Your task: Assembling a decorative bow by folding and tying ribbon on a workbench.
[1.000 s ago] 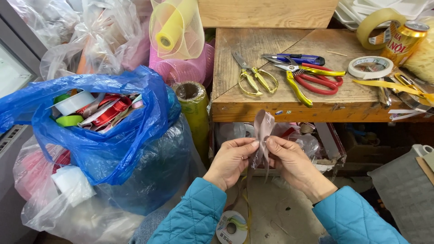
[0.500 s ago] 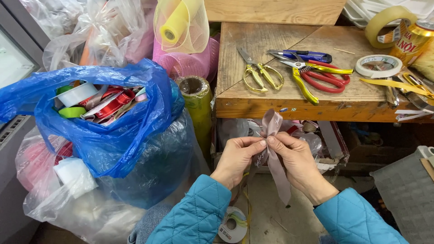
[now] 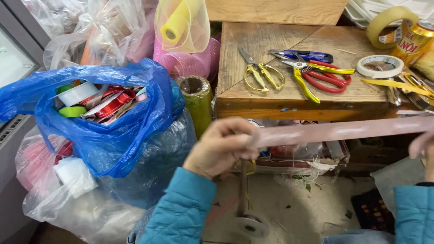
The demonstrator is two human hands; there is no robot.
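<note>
The pink ribbon looks like smooth, slightly glossy fabric. The counter is rough, worn wood. The scissors are shiny gold-toned metal. The blue bag is thin, crinkled, glossy plastic. The sleeve is matt teal quilted cloth.

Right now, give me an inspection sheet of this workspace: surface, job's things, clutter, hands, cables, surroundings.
Surface: worn wooden table, scratched.
Job's things: pink ribbon stretched level between both hands; a strand drops to a spool on the floor.
Clutter: gold scissors, red-handled scissors, tape roll, can.
Hands: left hand pinches the ribbon; right hand at frame edge, blurred.
Cables: nothing seen.
Surroundings: blue bag of ribbon rolls, clear plastic bags, mesh rolls.
</note>
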